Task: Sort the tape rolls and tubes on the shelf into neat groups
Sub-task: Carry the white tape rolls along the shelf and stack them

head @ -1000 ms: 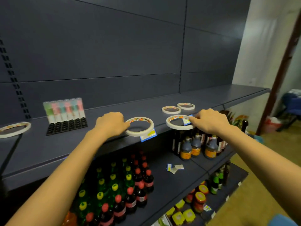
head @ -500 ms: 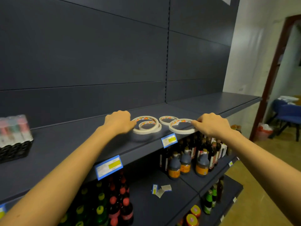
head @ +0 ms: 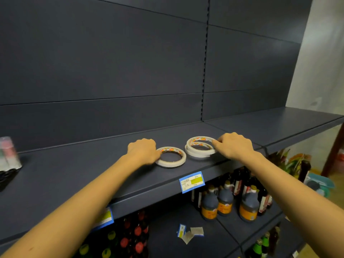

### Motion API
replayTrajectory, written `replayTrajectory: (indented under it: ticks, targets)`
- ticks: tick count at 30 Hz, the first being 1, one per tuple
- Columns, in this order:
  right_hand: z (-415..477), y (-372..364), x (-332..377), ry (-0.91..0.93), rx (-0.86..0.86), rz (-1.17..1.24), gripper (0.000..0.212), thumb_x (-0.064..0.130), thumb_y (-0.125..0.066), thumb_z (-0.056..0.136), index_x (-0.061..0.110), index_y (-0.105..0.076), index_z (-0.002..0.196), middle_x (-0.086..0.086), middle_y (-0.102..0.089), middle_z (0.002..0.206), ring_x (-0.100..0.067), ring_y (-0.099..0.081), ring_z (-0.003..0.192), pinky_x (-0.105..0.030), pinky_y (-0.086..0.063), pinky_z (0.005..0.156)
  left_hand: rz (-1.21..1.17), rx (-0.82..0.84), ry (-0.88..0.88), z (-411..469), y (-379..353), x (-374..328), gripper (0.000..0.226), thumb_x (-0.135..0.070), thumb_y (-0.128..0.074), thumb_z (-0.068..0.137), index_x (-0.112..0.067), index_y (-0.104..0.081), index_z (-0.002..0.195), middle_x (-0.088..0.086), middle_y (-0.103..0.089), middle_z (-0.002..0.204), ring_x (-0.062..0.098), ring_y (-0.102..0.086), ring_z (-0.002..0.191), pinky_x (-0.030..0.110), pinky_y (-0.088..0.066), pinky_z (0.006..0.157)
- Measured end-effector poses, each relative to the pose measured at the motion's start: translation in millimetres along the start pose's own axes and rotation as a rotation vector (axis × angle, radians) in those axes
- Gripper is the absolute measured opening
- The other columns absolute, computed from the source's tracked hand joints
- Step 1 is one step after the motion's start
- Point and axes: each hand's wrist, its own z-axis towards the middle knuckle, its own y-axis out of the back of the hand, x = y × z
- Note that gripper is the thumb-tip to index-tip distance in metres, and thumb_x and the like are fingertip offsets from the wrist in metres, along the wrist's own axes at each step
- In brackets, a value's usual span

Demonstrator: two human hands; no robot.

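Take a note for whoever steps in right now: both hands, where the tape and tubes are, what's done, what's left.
Left hand grips the rim of a single roll lying flat on the shelf.
Right hand pinches the top roll, which sits tilted on the stack just right of it.
Tubes stand in a tray at the far left, apart from the tape.
Done: rolls gathered mid-shelf.
Left: probably add the single roll to the stack and square it; the tubes are only partly in view.

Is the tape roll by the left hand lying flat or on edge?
Flat. The tape roll lies on the shelf, hole facing up, left hand holding its rim.
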Motion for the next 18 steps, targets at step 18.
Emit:
replayTrajectory:
  ticks: [18]
  targets:
    - [45, 4, 70, 0.725, 0.030, 0.149, 0.028, 0.041, -0.043, 0.095, 0.022, -0.053, 0.112, -0.001, -0.057, 0.123, -0.028, -0.054, 0.108, -0.035, -0.040, 0.080, 0.246, -0.368, 0.462, -83, 10, 24, 0.032, -0.039, -0.041, 0.093, -0.012, -0.058, 0.093, 0.009, -0.066, 0.098, 0.030, -0.060, 0.092, 0.030, -0.034, 0.065]
